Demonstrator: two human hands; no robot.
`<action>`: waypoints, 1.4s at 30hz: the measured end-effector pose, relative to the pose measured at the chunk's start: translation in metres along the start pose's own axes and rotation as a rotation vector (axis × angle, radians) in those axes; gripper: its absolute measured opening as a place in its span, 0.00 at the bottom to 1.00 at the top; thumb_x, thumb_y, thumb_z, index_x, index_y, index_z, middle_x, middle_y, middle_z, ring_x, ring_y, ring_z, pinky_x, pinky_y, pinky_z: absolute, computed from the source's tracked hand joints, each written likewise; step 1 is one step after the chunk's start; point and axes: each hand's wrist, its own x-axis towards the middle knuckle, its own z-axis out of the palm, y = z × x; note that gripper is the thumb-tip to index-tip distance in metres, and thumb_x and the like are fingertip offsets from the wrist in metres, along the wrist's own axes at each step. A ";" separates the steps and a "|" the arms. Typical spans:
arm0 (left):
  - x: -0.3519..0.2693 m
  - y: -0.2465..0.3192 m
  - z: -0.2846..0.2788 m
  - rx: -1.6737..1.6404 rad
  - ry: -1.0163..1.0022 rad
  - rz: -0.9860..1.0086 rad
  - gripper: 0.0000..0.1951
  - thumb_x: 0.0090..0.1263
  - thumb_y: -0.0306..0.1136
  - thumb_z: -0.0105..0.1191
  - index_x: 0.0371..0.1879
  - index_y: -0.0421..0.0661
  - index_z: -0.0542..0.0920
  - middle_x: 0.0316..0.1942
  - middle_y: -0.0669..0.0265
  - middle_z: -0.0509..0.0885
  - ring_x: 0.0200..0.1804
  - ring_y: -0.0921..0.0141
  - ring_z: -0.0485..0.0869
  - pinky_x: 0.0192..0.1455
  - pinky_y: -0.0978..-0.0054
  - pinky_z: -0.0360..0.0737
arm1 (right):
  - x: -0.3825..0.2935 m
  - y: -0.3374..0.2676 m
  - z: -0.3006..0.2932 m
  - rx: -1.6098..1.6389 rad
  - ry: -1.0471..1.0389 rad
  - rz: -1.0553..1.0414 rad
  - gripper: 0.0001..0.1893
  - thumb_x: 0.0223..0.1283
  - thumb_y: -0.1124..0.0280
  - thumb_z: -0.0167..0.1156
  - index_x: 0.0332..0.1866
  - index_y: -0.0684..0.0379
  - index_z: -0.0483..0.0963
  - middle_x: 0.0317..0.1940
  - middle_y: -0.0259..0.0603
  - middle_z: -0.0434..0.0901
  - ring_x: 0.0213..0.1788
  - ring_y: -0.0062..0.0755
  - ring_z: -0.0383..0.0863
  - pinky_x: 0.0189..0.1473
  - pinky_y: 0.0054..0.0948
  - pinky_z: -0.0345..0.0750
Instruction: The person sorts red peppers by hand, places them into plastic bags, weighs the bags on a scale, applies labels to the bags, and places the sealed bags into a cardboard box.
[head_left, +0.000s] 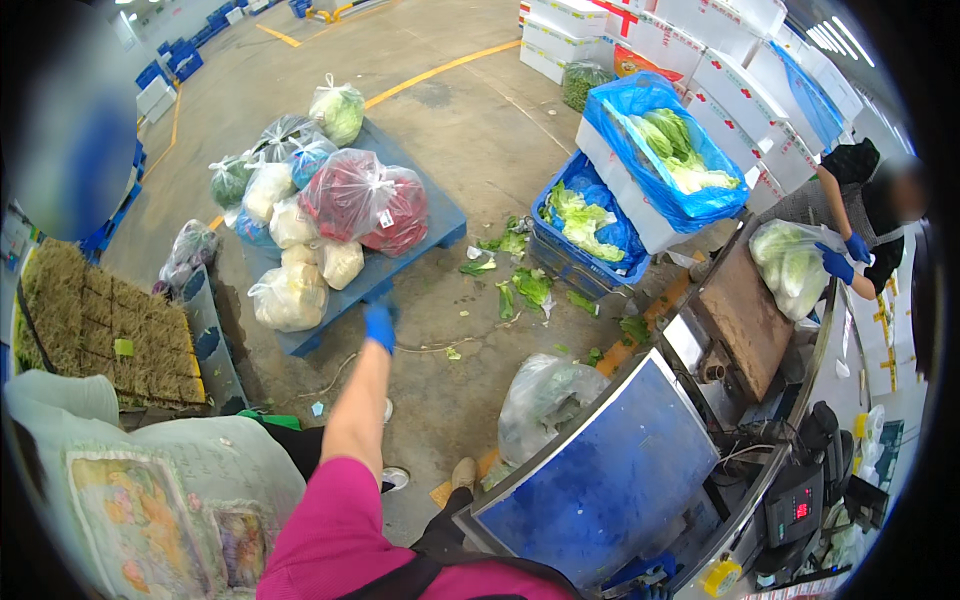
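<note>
My left hand (380, 328), in a blue glove and blurred, stretches out beside the near edge of a blue pallet (442, 214). I see nothing held in it, but its fingers are unclear. Closest to it on the pallet are clear bags of pale, rounded produce (289, 298). Behind them lies a large clear bag of red produce (356, 195). A bag of green cabbage-like produce (337, 112) stands at the far corner. Only a scrap of blue, perhaps my right glove (656, 592), shows at the bottom edge near a blue-topped platform (600, 472); its fingers are hidden.
A blue crate (577, 266) and a blue-lined white box (637, 202) hold leafy greens. Loose leaves (532, 285) litter the floor. A co-worker's gloved hands (844, 259) hold a bagged cabbage (787, 262) at right. Another person's pale shirt (187, 465) is close at left.
</note>
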 end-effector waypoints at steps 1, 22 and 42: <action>-0.049 -0.040 -0.010 0.049 -0.126 -0.174 0.06 0.61 0.33 0.50 0.21 0.53 0.76 0.18 0.72 0.73 0.20 0.76 0.70 0.22 0.76 0.67 | -0.011 0.004 0.012 -0.028 -0.011 0.011 0.30 0.50 0.52 0.53 0.61 0.49 0.63 0.59 0.40 0.67 0.54 0.43 0.68 0.58 0.44 0.63; -0.760 -0.001 -0.088 0.572 -1.057 -0.212 0.12 0.67 0.37 0.46 0.44 0.44 0.76 0.37 0.66 0.79 0.36 0.72 0.78 0.37 0.76 0.73 | -0.190 -0.028 -0.017 0.798 0.750 0.082 0.20 0.52 0.69 0.56 0.53 0.51 0.71 0.40 0.43 0.76 0.38 0.43 0.76 0.39 0.35 0.74; -1.229 -0.097 -0.097 0.785 -1.895 -0.142 0.11 0.67 0.30 0.46 0.41 0.35 0.76 0.38 0.60 0.80 0.36 0.69 0.80 0.40 0.74 0.77 | -0.779 0.087 0.418 1.620 1.066 1.887 0.14 0.55 0.64 0.57 0.42 0.63 0.77 0.26 0.42 0.81 0.21 0.26 0.76 0.24 0.24 0.71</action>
